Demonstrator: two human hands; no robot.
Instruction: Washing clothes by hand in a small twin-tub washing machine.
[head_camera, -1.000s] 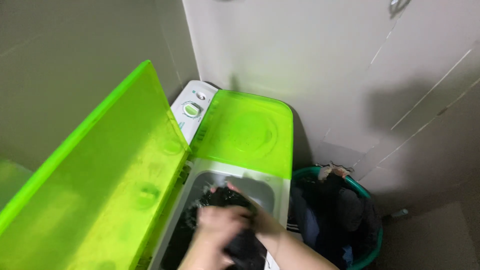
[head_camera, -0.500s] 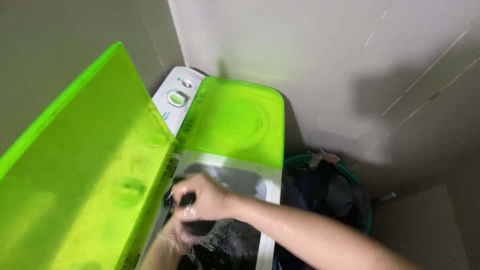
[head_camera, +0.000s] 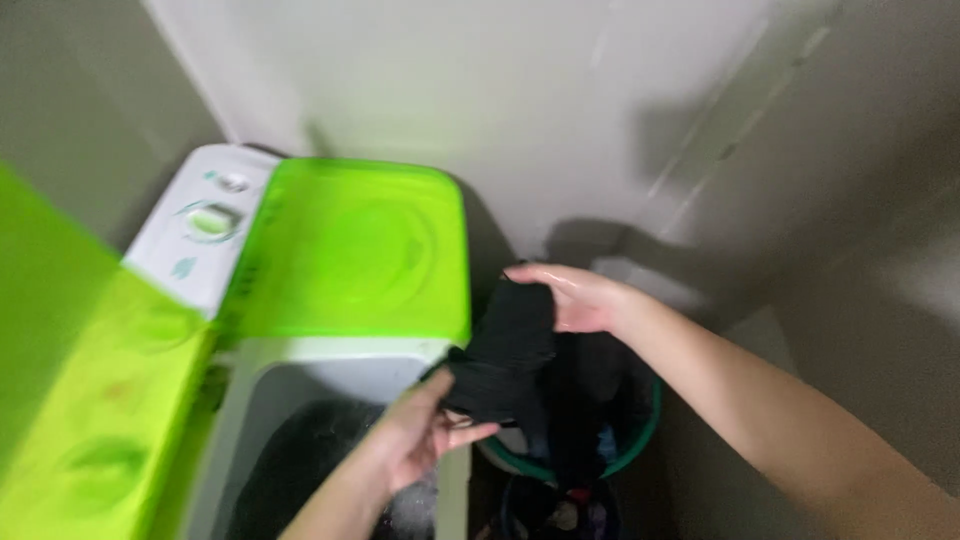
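Hands: we see both on one dark garment (head_camera: 505, 350), held in the air between the washer and the basket.
Right hand (head_camera: 580, 298): fingers closed over the garment's upper edge, palm toward us, skin looks wet and shiny.
Left hand (head_camera: 425, 435): pinching the garment's lower end from below, thumb on top, fingers curled under.
Garment: black cloth, bunched and folded on itself, hanging slack between the two grips; kind of clothing we can't tell, frame is blurred.
Position: above the washer's right rim and the basket's near edge, touching neither as far as we can see.
Handling, our judgement: soft, limp, no stiffness; likely soaked, so heavier than it looks, and dripping. Not fragile. Slippery only through wet skin.
Grip points, our judgement: a full fistful of bunched fabric holds better than an edge pinch; two grips spread apart, as here, keep it from sagging.
Washer tub (head_camera: 300, 440): open, white-walled, dark contents and what looks like water or foam at the bottom; just below the left hand.
Closed lid (head_camera: 350, 250): translucent green, flat over the far compartment.
Raised lid (head_camera: 80, 400): same green, standing up at the left edge.
Control panel (head_camera: 205, 235): white, with dials, behind the lids.
Basket (head_camera: 640, 440): round, green rim, on the floor right of the washer, holding dark clothes, under the right forearm.
Wall (head_camera: 480, 90): pale, plain, close behind.
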